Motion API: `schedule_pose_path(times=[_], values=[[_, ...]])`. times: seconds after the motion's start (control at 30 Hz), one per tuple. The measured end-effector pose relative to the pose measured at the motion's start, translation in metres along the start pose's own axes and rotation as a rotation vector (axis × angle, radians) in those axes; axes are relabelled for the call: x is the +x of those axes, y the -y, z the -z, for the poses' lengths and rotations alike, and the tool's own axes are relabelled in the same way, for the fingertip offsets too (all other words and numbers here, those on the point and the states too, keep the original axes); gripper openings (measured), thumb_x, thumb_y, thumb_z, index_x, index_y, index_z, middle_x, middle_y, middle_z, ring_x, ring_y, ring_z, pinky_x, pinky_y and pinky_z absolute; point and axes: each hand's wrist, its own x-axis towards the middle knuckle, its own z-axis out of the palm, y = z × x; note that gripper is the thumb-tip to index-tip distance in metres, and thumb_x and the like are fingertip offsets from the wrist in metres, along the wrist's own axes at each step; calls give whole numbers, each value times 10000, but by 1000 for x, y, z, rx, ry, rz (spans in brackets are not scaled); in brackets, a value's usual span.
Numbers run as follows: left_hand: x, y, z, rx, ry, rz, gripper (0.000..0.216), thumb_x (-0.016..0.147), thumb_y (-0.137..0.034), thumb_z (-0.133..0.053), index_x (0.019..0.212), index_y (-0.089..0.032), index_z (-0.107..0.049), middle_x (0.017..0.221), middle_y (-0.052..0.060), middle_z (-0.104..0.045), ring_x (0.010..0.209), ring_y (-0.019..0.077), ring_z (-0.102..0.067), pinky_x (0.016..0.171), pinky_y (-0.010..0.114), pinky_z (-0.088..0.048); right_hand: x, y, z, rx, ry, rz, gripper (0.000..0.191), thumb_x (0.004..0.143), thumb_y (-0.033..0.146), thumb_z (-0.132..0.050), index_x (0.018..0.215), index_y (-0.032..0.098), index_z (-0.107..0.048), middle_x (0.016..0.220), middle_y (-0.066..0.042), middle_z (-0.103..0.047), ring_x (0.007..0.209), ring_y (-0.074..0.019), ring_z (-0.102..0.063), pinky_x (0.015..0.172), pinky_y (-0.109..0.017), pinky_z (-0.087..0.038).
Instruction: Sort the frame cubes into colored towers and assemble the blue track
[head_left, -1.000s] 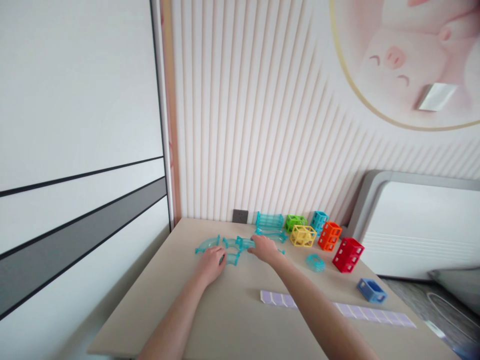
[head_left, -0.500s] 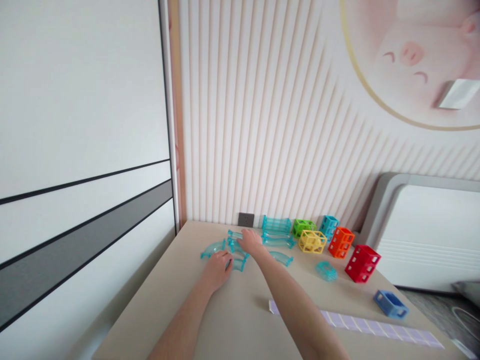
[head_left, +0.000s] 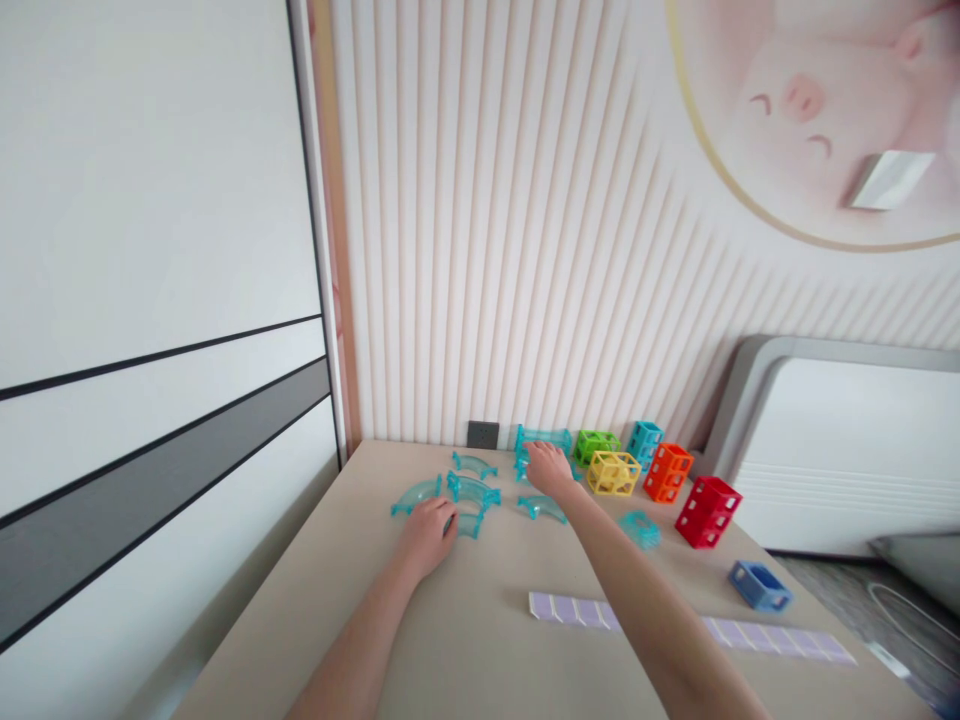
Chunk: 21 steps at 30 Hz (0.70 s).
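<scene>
Home bedroom, padded headboard [head_left: 847, 455], cartoon-pig mural [head_left: 817, 90]

Ribbed wall [head_left: 450, 220]: it's rising pale behind the table [head_left: 465, 640]!
Pig mural [head_left: 847, 90]: it's showing pink, upper right.
White panelling [head_left: 150, 170]: it's filling the left.
Headboard [head_left: 862, 440]: it's standing right, grey-edged.

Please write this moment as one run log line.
left hand: covers part of front teal piece | right hand: at rear teal piece, grip hidden | rest: yellow block, red block, purple strip on table
</scene>
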Motion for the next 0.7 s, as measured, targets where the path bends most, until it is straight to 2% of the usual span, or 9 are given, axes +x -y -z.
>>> schedule_pose_path(times=[0.13, 0.23, 0.3, 0.37, 0.47, 0.53, 0.6, 0.7], values=[[1, -2, -1, -4, -4, -4, 267, 950, -158, -452, 873, -215, -702, 913, 64, -707, 907, 225, -671, 852, 334, -502, -13, -36, 0, -27, 61, 16, 585, 840, 60, -569, 1399, 232, -555, 1399, -132, -611, 1332, -277, -506, 1131, -444, -264], [1, -1, -2, -19, -20, -10, 260, 956, -176, -457, 879, -217, -702, 909, 60, -708, 905, 224, -675, 855, 335, -507, -18, -41, 3, -21, 41, 36, 479, 876, 96, -588, 1338, 219, -614, 1310, -134, -662, 1273, -283, -553, 1123, -434, -285], [1, -1, -2, -35, -41, -11, 241, 965, -206, -462, 962, -220, -703, 961, 65, -717, 945, 228, -676, 887, 348, -510, -22, -35, 8, -5, -10, 44, 423, 926, 145, -567, 1343, 198, -612, 1281, -146, -664, 1240, -288, -571, 1103, -416, -322], [1, 0, -2, -51, -66, -10, 257, 975, -249, -466, 1131, -218, -669, 1049, 76, -716, 1017, 234, -666, 942, 365, -504, -30, -21, 12, 19, -75, 55, 435, 987, 209, -506, 1420, 192, -542, 1321, -152, -631, 1240, -280, -566, 1083, -388, -359], [0, 2, -6, -107, -118, -40, 402, 987, -327, -471, 1368, -210, -524, 1148, 94, -697, 1105, 234, -641, 1020, 385, -480, -53, 11, 8, 86, -177, 115, 466, 1047, 300, -412, 1509, 245, -430, 1371, -112, -595, 1264, -232, -549, 1074, -323, -394], [0, 4, -12, -186, -177, -76, 446, 980, -385, -488, 1386, -203, -497, 1169, 110, -694, 1131, 246, -634, 1039, 406, -477, -73, 36, -4, 253, -305, 234, 446, 1047, 327, -420, 1486, 265, -470, 1316, -102, -625, 1225, -236, -577, 1075, -337, -420], [-2, 6, -18, -249, -239, -82, 439, 970, -439, -491, 1328, -188, -534, 1165, 135, -698, 1121, 268, -645, 1015, 434, -499, -90, 60, -20, 384, -372, 331, 446, 1046, 337, -424, 1481, 262, -481, 1284, -106, -638, 1190, -239, -601, 1055, -351, -457], [-4, 5, -23, -337, -334, -11, 481, 952, -512, -474, 1269, -160, -560, 1088, 153, -722, 996, 276, -693, 915, 446, -556, -103, 87, -41, 572, -454, 340, 468, 1047, 323, -412, 1507, 248, -444, 1279, -117, -638, 1175, -238, -622, 1008, -352, -513]])
